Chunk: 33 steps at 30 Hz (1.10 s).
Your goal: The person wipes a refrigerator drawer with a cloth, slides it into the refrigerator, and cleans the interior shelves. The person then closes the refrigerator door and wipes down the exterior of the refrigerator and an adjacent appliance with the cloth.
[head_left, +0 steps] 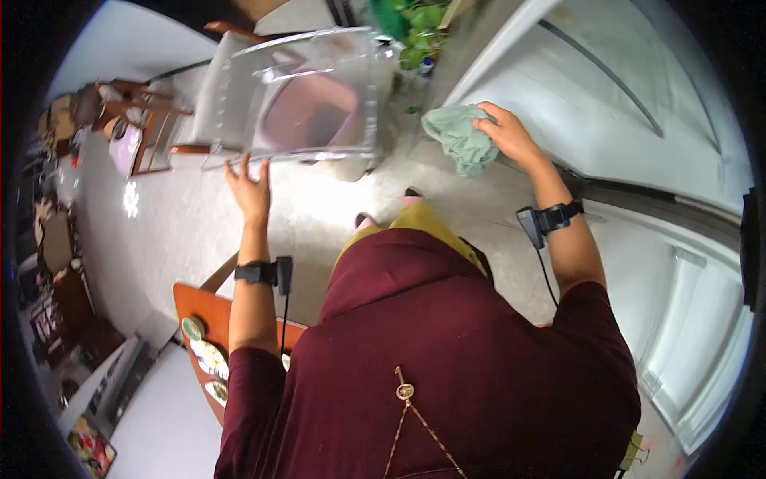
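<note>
My right hand (pixel 511 137) is closed around a crumpled pale green cloth (pixel 463 137), held up in front of the white refrigerator. My left hand (pixel 250 191) has its fingers spread, with the fingertips at the near edge of a clear plastic bin (pixel 371 96); whether they press on it or only meet its rim is hard to see. A pinkish tub (pixel 291 120) shows through the clear walls, and I cannot tell if it sits inside or behind. The bin looks slightly blurred.
To the right stands the refrigerator (pixel 511 80) with white inner panels (pixel 694 343). A chair (pixel 215 100) with wooden arms is at the bin's left. Green leaves (pixel 423 36) hang at the back. Behind my left arm, a wooden table (pixel 191 299) carries several dishes (pixel 209 357).
</note>
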{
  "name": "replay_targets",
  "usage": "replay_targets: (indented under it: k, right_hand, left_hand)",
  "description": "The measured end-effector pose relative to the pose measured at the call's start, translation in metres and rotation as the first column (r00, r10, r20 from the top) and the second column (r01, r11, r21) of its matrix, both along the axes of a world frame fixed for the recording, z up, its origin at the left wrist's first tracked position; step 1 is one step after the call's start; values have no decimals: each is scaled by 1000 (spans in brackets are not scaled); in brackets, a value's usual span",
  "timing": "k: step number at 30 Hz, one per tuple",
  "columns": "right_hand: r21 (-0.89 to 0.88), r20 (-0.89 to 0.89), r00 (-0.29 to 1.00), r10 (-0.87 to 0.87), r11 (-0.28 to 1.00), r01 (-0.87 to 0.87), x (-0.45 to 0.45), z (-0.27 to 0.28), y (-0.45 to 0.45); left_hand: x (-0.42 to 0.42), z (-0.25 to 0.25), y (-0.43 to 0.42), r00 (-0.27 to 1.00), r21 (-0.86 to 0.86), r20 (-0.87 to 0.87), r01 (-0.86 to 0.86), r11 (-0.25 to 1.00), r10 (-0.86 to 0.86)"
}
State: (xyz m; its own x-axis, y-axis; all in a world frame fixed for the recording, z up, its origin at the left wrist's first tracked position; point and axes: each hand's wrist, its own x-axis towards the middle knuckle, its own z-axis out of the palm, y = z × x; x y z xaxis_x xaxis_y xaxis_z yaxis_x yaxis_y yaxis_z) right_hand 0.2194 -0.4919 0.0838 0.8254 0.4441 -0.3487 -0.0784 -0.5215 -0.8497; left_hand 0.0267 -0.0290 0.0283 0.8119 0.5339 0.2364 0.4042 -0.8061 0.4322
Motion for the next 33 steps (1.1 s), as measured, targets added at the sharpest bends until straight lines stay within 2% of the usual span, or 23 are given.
replay_targets:
  k: [1,4,6,8,9,11,12,14,18,20,21,23,25,28,30,31,33]
  right_hand:
    - [-7,77,996,-44,999,45,3,8,-11]
    - [-70,47,990,-134,988,137,15,28,-37]
    - [-83,44,981,-188,978,191,26,23,-57]
    - [-189,172,949,-264,937,295,40,10,-74]
    - [-192,179,947,-265,935,298,51,-1,-84]
    - [-424,271,924,-269,829,365,68,-23,-101]
    - [-422,270,925,-266,831,362,69,-33,-104]
    - [-527,407,850,-333,674,517,70,-50,-104]
    - [-558,263,885,-383,688,464,70,-85,-78]
    - [-608,412,838,-358,577,546,59,-78,-49]
    - [-606,410,837,-361,578,546,60,-80,-39]
    - [-591,552,828,-97,655,471,63,-92,-23]
    - [-586,547,836,37,730,351,64,-105,1]
    - [-484,598,802,1,797,360,42,-100,17]
    - [-380,662,750,9,866,325,28,-95,12]
    - [-386,665,747,9,860,333,20,-94,7]
    - [-391,606,786,122,906,161,3,-90,-7]
  left_hand:
    - [0,-3,0,1000,7,-14,9,1000,-9]
    - [4,-2,-8,1000,-13,-22,-7,1000,7]
    - [5,-8,-6,1000,25,-21,-18,1000,18]
    - [6,-8,-10,999,65,-20,-40,997,42]
    - [6,-8,-12,998,60,-20,-55,997,56]
    - [7,-4,-18,996,20,-20,-88,996,88]
    - [7,-4,-20,996,23,-20,-92,996,92]
    - [9,-7,-20,994,10,-18,-112,994,112]
    - [11,-6,-27,991,-30,-32,-134,991,133]
    - [13,-5,-31,990,-27,-41,-137,990,136]
    - [14,-5,-32,989,-27,-51,-140,990,138]
    - [16,-4,-34,991,-13,-47,-125,992,124]
    - [17,-6,-34,994,-5,-46,-104,995,104]
    - [24,-5,-31,996,45,-60,-67,997,70]
    - [25,-4,-32,982,137,-154,-87,987,108]
    - [25,-5,-31,984,129,-151,-81,988,100]
    - [24,-9,-29,984,157,-146,-76,985,99]
